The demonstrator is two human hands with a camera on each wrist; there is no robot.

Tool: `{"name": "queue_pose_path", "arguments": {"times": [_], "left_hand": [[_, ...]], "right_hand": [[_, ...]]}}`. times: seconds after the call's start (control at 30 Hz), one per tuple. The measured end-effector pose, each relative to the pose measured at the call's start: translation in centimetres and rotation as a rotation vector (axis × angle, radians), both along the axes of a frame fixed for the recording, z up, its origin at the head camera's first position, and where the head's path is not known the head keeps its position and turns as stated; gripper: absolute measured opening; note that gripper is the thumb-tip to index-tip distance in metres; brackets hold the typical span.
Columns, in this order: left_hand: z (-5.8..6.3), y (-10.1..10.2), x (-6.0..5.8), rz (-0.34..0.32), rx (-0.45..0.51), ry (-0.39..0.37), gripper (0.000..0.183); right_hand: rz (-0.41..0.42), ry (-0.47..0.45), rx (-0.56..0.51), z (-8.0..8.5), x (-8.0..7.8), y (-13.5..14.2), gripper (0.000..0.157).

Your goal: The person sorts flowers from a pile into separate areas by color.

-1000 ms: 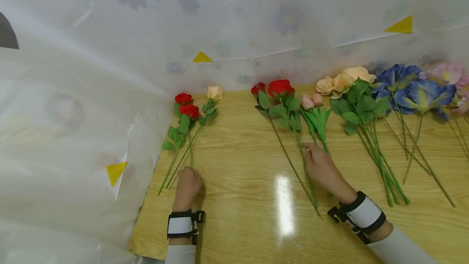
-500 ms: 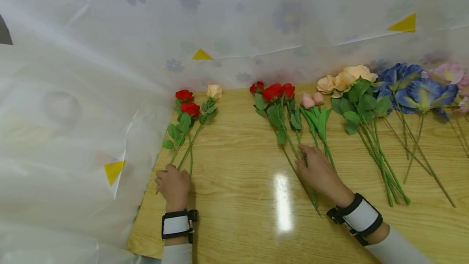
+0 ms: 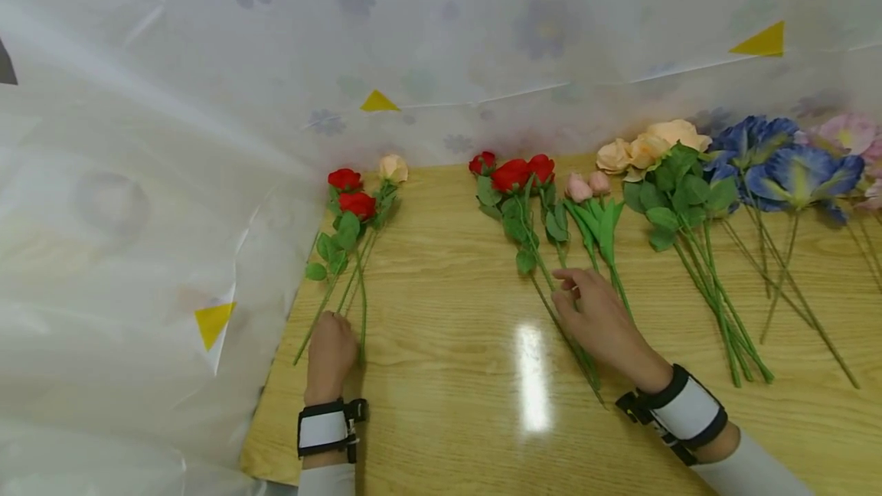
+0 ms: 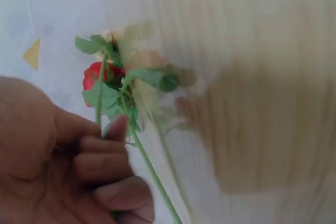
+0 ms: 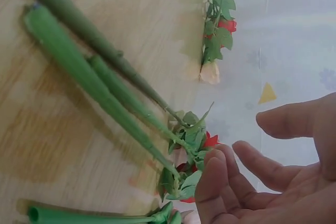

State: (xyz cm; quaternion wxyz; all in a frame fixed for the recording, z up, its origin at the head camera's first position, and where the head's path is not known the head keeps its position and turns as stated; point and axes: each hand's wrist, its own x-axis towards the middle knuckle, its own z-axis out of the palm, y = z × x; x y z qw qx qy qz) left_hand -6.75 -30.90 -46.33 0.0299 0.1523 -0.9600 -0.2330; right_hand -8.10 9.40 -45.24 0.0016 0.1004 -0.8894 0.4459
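Observation:
In the head view my left hand [image 3: 332, 350] pinches the stem of a peach rose [image 3: 393, 168] at the table's left side. The left wrist view shows the fingers [image 4: 105, 163] curled around that stem. Two red roses [image 3: 356, 205] lie beside it, their stems spreading on both sides of the hand. My right hand [image 3: 596, 320] hovers by the stems of several red roses [image 3: 510, 174] in the middle. Its thumb and fingers are apart and hold nothing in the right wrist view. Pink tulips [image 3: 577, 187] lie just right of these roses.
Further right lie peach roses [image 3: 648, 150] with leafy stems, blue flowers [image 3: 799, 174] and pink flowers [image 3: 847, 135]. A pale plastic sheet [image 3: 448, 37] with yellow triangles borders the wooden table [image 3: 441, 389] at the back and left.
My right hand has let go of a red rose stem, and the middle red roses have spread apart. The left hand moved left, opened, then took the peach rose, whose head shifted slightly left.

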Motion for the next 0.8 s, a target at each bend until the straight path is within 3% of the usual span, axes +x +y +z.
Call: {"name": "queue_pose_path", "arguments": {"times": [0.1, 0.23, 0.43, 0.6, 0.67, 0.8], "left_hand": [[0.2, 0.4, 0.0, 0.061, 0.029, 0.045, 0.041], [0.6, 1.3, 0.2, 0.101, 0.032, 0.177, 0.044], [1.1, 4.5, 0.1, 0.067, 0.189, 0.407, 0.042], [1.6, 8.8, 0.0, -0.064, 0.518, 0.498, 0.04], [1.8, 11.0, 0.2, -0.153, 0.682, 0.48, 0.038], [2.4, 15.8, 1.0, -0.322, 0.911, 0.38, 0.036]], "right_hand": [[0.003, 0.02, -0.02, 0.3, 0.2, -0.1, 0.033], [0.007, 0.064, -0.034, 0.6, 0.3, -0.3, 0.03], [0.032, 0.101, -0.088, 1.3, 0.5, -0.7, 0.027], [0.094, 0.076, -0.178, 1.9, 0.5, -1.5, 0.03], [0.119, 0.082, -0.212, 2.1, 0.6, -1.8, 0.03], [0.13, 0.11, -0.256, 2.3, 0.9, -2.2, 0.028]]}}
